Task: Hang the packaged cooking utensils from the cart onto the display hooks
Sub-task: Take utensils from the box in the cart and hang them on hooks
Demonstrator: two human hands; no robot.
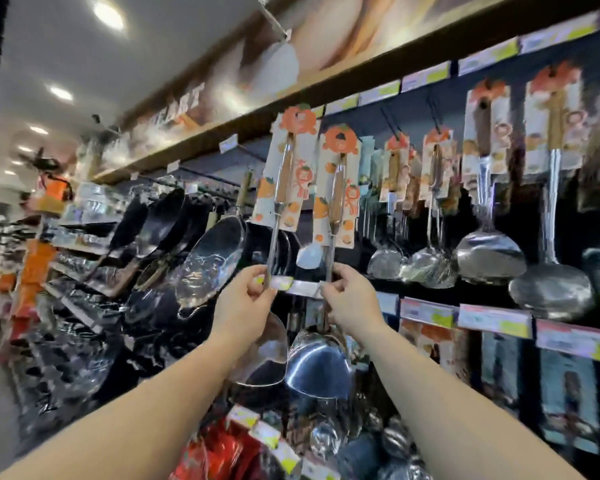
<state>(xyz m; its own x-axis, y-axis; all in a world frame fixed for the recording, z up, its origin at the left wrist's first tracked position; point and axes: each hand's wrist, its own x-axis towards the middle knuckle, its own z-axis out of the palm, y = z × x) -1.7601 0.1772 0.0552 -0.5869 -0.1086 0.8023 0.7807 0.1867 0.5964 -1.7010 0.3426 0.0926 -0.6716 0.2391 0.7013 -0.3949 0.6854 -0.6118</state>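
I hold two packaged steel spatulas upright in front of the display. My left hand grips the metal shaft of the left spatula, whose white-and-orange card reaches up near the top rail. My right hand pinches the shaft of the right spatula, whose card sits a little lower. Both steel blades hang below my hands. Whether either card is on a hook I cannot tell. Ladles and skimmers hang on hooks to the right.
Black pans and a glass lid hang on the left part of the rack. Price-tag rails run along the shelf edges. Red packages and steel utensils lie low in front of me. An aisle opens at the far left.
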